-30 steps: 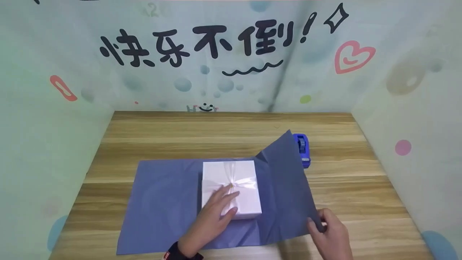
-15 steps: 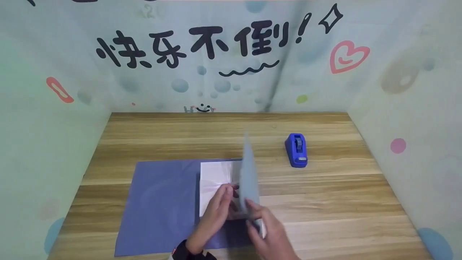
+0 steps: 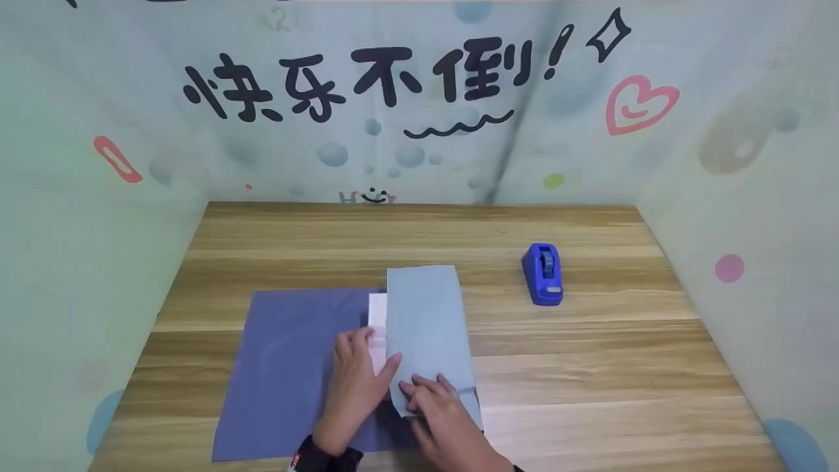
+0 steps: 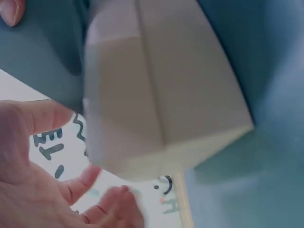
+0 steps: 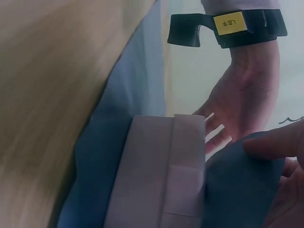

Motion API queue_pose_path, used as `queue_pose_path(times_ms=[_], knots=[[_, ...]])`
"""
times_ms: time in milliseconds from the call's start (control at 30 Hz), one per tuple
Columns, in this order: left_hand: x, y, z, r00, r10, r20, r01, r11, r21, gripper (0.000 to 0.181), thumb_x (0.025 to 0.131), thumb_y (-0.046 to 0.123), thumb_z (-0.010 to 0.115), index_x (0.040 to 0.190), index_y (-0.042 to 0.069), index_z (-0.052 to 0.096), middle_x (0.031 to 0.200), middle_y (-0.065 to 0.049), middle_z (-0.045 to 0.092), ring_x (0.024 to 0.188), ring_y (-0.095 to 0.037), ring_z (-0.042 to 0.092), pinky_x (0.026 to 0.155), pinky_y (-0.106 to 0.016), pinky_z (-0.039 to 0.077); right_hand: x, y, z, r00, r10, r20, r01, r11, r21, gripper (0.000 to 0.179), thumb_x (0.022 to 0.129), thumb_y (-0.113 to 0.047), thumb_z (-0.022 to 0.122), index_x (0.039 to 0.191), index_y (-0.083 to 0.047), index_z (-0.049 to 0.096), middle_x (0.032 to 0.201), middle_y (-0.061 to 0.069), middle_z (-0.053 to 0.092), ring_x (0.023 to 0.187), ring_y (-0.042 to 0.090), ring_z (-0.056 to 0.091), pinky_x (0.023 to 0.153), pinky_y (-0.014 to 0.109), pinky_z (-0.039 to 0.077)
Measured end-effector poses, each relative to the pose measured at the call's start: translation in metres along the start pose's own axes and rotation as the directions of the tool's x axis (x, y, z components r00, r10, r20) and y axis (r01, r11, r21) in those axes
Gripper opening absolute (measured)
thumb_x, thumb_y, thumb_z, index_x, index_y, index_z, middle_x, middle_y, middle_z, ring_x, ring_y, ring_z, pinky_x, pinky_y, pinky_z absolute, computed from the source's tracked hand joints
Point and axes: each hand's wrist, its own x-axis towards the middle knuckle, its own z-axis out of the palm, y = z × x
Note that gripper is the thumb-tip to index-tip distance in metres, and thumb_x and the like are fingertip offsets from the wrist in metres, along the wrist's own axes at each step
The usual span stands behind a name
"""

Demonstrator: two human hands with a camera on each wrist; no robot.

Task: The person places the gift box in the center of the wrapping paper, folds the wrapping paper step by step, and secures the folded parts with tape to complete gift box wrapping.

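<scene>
Box (image 3: 378,319) on paper (image 3: 288,367), tape dispenser (image 3: 543,275) right

From six o'clock, the head camera is looking down toward twelve; both wrist cameras are closely sharing the box (image 4: 185,90).

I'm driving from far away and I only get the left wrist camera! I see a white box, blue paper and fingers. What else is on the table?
Observer: A blue tape dispenser, to the right of the blue paper and farther back.

Operator: Ooh! Can you see the top of the box?

Observer: Only a strip on the left of the white box; the paper's pale flap hides most of the top.

Operator: And where are the other hand's fingers?

Observer: The right hand has fingers on top of the flap, at its near end.
</scene>
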Motion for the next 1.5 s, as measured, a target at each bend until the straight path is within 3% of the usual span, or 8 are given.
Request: queue_pose_path(times_ms=[100, 200, 367, 667, 900, 1067, 1333, 1500], knots=[[0.001, -0.007, 0.003, 0.999, -0.027, 0.047, 0.027, 1.000, -0.013, 0.078, 0.087, 0.038, 0.062, 0.139, -0.006, 0.026, 0.120, -0.027, 0.034, 0.101, -0.036, 0.046, 0.083, -0.049, 0.044, 0.001, 0.001, 0.000, 0.998, -0.008, 0.060, 0.009, 1.000, -0.014, 0.019, 0.080, 0.000, 0.064, 0.094, -0.008, 0.054, 0.121, 0.010, 0.063, 0.114, 0.032, 0.057, 0.091, 0.061, 0.042], [0.003, -0.013, 0.004, 0.992, -0.043, 0.122, 0.048, 0.998, -0.044, 0.080, 0.089, 0.041, 0.058, 0.142, -0.008, 0.020, 0.120, -0.029, 0.035, 0.099, -0.036, 0.048, 0.084, -0.051, 0.045, 0.003, 0.004, -0.002, 0.988, -0.003, 0.152, 0.003, 1.000, 0.001, 0.012, 0.090, -0.015, 0.059, 0.100, -0.010, 0.055, 0.125, 0.008, 0.061, 0.120, 0.030, 0.053, 0.097, 0.060, 0.038], [0.005, -0.018, 0.001, 0.978, -0.042, 0.203, 0.069, 0.989, -0.127, 0.074, 0.091, 0.040, 0.055, 0.141, -0.005, 0.023, 0.116, -0.027, 0.037, 0.096, -0.034, 0.046, 0.082, -0.052, 0.044, 0.003, 0.014, -0.013, 0.944, 0.093, 0.317, -0.137, 0.983, 0.119, 0.042, 0.095, -0.048, 0.041, 0.122, -0.017, 0.052, 0.137, 0.003, 0.051, 0.132, 0.030, 0.041, 0.106, 0.056, 0.030], [0.006, -0.021, 0.001, 0.973, -0.012, 0.232, 0.055, 0.982, -0.179, 0.072, 0.093, 0.035, 0.052, 0.143, -0.005, 0.020, 0.114, -0.025, 0.034, 0.098, -0.034, 0.043, 0.088, -0.055, 0.042, 0.006, 0.051, -0.023, 0.958, 0.132, 0.255, -0.120, 0.991, -0.060, 0.042, 0.095, -0.030, 0.050, 0.134, -0.013, 0.050, 0.149, 0.011, 0.035, 0.139, 0.030, 0.028, 0.112, 0.052, 0.022], [0.006, -0.018, -0.002, 0.966, -0.021, 0.257, 0.067, 0.983, -0.171, 0.072, 0.094, 0.037, 0.051, 0.144, -0.004, 0.018, 0.120, -0.029, 0.033, 0.102, -0.037, 0.045, 0.088, -0.057, 0.043, 0.015, 0.064, -0.016, 0.933, 0.137, 0.333, -0.088, 0.983, -0.159, 0.061, 0.091, -0.052, 0.045, 0.146, -0.028, 0.030, 0.156, 0.009, 0.012, 0.144, 0.033, 0.008, 0.110, 0.063, 0.010], [0.006, -0.019, -0.003, 0.959, -0.041, 0.282, 0.092, 0.981, -0.169, 0.076, 0.093, 0.040, 0.051, 0.145, -0.003, 0.016, 0.121, -0.027, 0.032, 0.101, -0.036, 0.046, 0.082, -0.051, 0.047, 0.020, 0.068, -0.011, 0.933, 0.143, 0.330, -0.085, 0.979, -0.183, 0.057, 0.094, -0.054, 0.036, 0.146, -0.032, 0.028, 0.157, 0.007, 0.011, 0.144, 0.032, 0.006, 0.108, 0.067, 0.011], [0.007, -0.047, -0.023, 0.986, -0.041, 0.162, 0.066, 0.986, -0.156, 0.064, 0.097, 0.031, 0.046, 0.138, -0.014, 0.026, 0.112, -0.028, 0.053, 0.104, -0.039, 0.053, 0.090, -0.052, 0.044, 0.020, 0.069, -0.009, 0.946, 0.112, 0.304, -0.056, 0.981, -0.188, 0.050, 0.097, -0.045, 0.035, 0.145, -0.031, 0.030, 0.156, 0.010, 0.013, 0.143, 0.035, 0.008, 0.106, 0.069, 0.012], [0.003, -0.084, -0.063, 0.989, -0.132, 0.071, 0.123, 0.985, 0.124, 0.054, 0.095, 0.026, 0.049, 0.130, -0.014, 0.038, 0.117, -0.036, 0.050, 0.110, -0.050, 0.047, 0.094, -0.059, 0.037, 0.020, 0.071, -0.007, 0.951, 0.100, 0.293, -0.044, 0.981, -0.190, 0.050, 0.098, -0.045, 0.035, 0.145, -0.030, 0.030, 0.156, 0.010, 0.014, 0.143, 0.036, 0.009, 0.106, 0.069, 0.012]])
